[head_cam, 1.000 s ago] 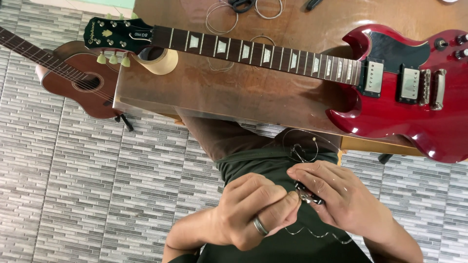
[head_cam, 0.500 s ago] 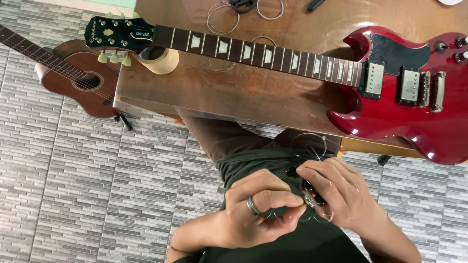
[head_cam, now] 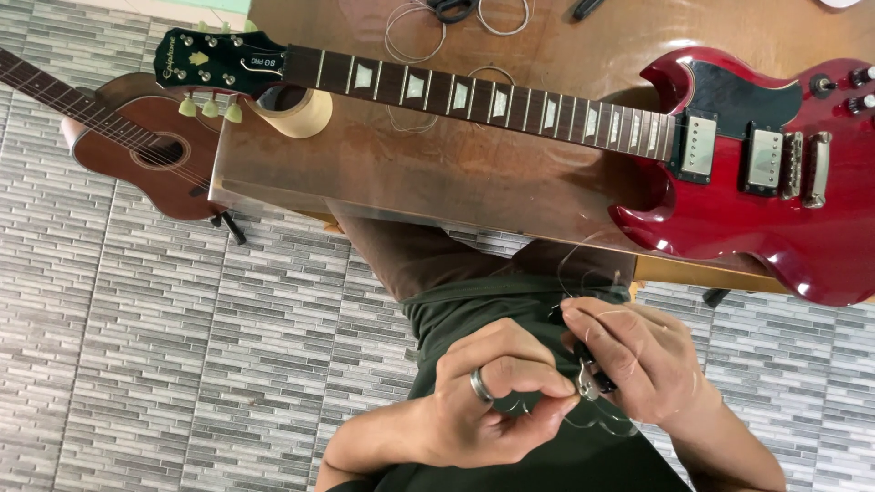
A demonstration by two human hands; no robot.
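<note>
My left hand (head_cam: 488, 396), a ring on one finger, is closed with its fingertips pinching a thin wire guitar string (head_cam: 583, 264) in front of my lap. Beside it, my right hand (head_cam: 638, 364) grips a small dark tool with a metal tip (head_cam: 588, 383); the two hands touch at that tip. The string loops up and around my right hand. Above them a red electric guitar (head_cam: 729, 210) lies across a wooden table (head_cam: 410, 173), its dark headstock (head_cam: 219, 62) pointing left.
A roll of tape (head_cam: 301, 114) props up the guitar's neck. Coiled strings (head_cam: 415, 32) and a black tool (head_cam: 451, 9) lie at the table's far side. A brown acoustic guitar (head_cam: 137, 155) stands at the left on the grey tiled floor (head_cam: 137, 364).
My left hand's fingers have uncurled from over the right hand and now pinch at the tool's tip. Both hands stay over my lap, and the guitar has not moved.
</note>
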